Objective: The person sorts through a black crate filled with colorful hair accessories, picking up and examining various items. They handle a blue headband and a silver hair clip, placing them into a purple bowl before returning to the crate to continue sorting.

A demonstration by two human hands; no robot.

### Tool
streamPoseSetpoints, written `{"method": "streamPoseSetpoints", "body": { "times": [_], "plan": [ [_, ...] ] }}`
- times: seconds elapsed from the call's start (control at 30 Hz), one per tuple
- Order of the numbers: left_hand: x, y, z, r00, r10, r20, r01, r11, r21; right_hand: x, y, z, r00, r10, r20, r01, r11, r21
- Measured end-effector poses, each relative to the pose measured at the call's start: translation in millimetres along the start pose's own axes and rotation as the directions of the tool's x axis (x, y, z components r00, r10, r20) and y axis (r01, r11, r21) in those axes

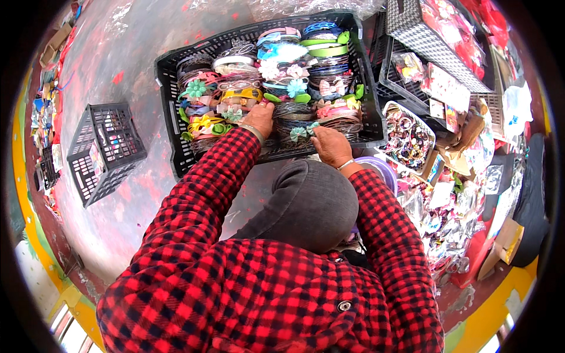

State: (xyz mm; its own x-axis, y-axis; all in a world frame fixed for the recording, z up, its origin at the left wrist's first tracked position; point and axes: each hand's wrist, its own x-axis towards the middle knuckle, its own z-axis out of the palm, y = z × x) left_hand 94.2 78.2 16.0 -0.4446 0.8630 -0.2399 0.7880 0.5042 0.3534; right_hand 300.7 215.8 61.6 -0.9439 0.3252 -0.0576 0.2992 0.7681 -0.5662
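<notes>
Steadying a bundle like that seemed to call for light, even pressure from both sides. The dark headbands (291,112) sat at the near end of the black crate (374,112), right between the two hands, with other stacks packed close around them. The person's left hand (259,120) was curled at the bundle's left side, but its fingertips were tucked out of sight, so I couldn't tell if it actually gripped anything. The right hand (332,146) was partly bent at the near right corner, fingertips by the teal bows (299,133), and I couldn't tell whether it was pinching or just resting there

Tbh those bows looked like the bit to baby. Best bet was keeping fingers on the plain bands and off the trim, since a bow could've snagged or got crushed. Same deal with the pink bow (331,88) and the fluffy blue trim (285,52) further along, which looked easy to flatten. The stacks sat pretty snug, so imo slow little nudges made more sense than a shove, and the grey-clad knee (322,191) near the crate's front edge left little elbow room
</notes>
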Motion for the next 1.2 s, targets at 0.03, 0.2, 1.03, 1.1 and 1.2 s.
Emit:
{"method": "streamPoseSetpoints", "body": {
  "times": [0.03,0.2,1.03,1.1,1.2],
  "plan": [
    [1.7,-0.4,-2.7,1.0,0.021,-0.003,-0.021,1.0,0.004,1.4,-1.9,0.6,0.999,0.028,0.033,-0.028,1.0,-0.011],
    [5.7,6.9,-26.5,0.993,0.108,0.056,-0.111,0.992,0.061,9.1,-10.1,-4.5,0.969,0.17,0.178,-0.159,0.985,-0.075],
    [18.9,3.4,-36.8,0.887,0.38,0.263,-0.318,0.915,-0.248,48.1,11.9,18.4,0.983,-0.031,0.182,0.064,0.983,-0.174],
    [28.6,15.2,-45.5,0.856,0.424,0.295,-0.409,0.906,-0.112,48.4,11.4,17.6,0.971,-0.017,0.237,0.057,0.985,-0.164],
    [41.7,24.6,-43.2,0.789,0.591,0.17,-0.604,0.797,0.03,46.9,6.8,9.9,0.95,0.01,0.312,0.033,0.991,-0.133]
  ]
}}
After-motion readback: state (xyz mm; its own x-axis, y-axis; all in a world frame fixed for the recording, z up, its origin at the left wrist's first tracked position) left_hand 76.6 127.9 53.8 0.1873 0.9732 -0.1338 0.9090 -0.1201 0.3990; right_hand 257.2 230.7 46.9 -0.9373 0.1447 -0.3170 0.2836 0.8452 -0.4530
